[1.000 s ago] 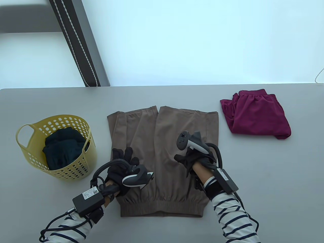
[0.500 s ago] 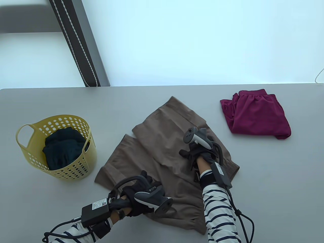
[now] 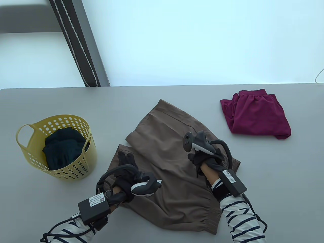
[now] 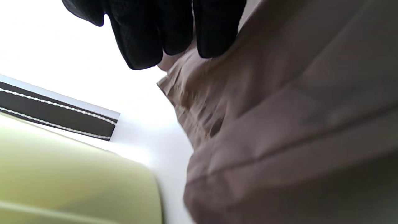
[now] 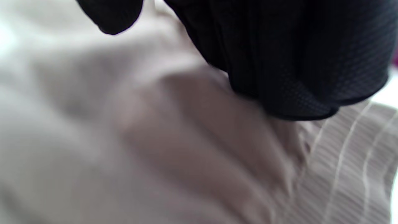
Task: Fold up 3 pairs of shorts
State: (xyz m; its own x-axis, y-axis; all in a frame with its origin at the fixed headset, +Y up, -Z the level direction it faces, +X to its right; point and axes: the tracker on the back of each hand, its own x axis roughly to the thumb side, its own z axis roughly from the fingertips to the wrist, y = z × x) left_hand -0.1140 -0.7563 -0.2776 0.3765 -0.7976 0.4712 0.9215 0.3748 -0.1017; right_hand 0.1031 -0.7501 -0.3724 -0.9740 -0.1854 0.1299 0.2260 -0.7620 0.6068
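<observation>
1. Compared with half a second ago, the left hand (image 3: 126, 168) has moved up from the table's near edge onto the near-left leg of the brown shorts (image 3: 172, 167), and the shorts have turned a little further, their elastic waistband now at the near right.
2. The left fingers (image 4: 146, 34) lie fairly straight, flat on the brown cloth, with the leg hem just beyond their tips.
3. The right hand (image 3: 206, 158) has barely shifted; it rests on the right side of the shorts, near the ribbed waistband (image 5: 351, 161). Its fingers look curled against the cloth, but whether they pinch it cannot be told.
4. Three pairs of shorts are counted: the brown pair under both hands; one maroon pair (image 3: 255, 114), folded, well beyond and right of the right fingers; one dark pair (image 3: 63, 149) inside the basket.
5. One yellow basket (image 3: 30, 131) stands left of the left fingers, apart from the brown shorts.
6. Two gloved hands, each with one tracker.
</observation>
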